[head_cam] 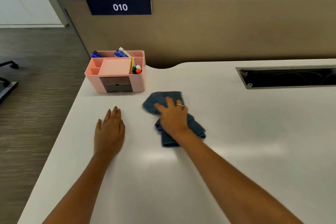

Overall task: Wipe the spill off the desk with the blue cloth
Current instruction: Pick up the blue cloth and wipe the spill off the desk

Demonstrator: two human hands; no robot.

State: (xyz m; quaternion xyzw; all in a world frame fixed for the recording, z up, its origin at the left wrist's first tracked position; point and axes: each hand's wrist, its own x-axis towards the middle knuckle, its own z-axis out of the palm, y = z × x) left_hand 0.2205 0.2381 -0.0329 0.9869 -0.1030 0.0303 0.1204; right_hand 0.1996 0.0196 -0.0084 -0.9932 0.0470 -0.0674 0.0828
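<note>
Blue cloth (164, 101) lies bunched on the white desk (236, 132), pressed under the right hand (172, 114); left hand (110, 131) rests flat at nine o'clock, fingers together.

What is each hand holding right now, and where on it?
The right hand presses down on the middle of the blue cloth, fingers spread over it. The left hand lies flat on the desk, holding nothing.

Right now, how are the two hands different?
The left hand lies flat on the bare desk, empty; the right hand presses on the blue cloth. The right hand wears a ring; none shows on the left. Both are palm-down.
</note>
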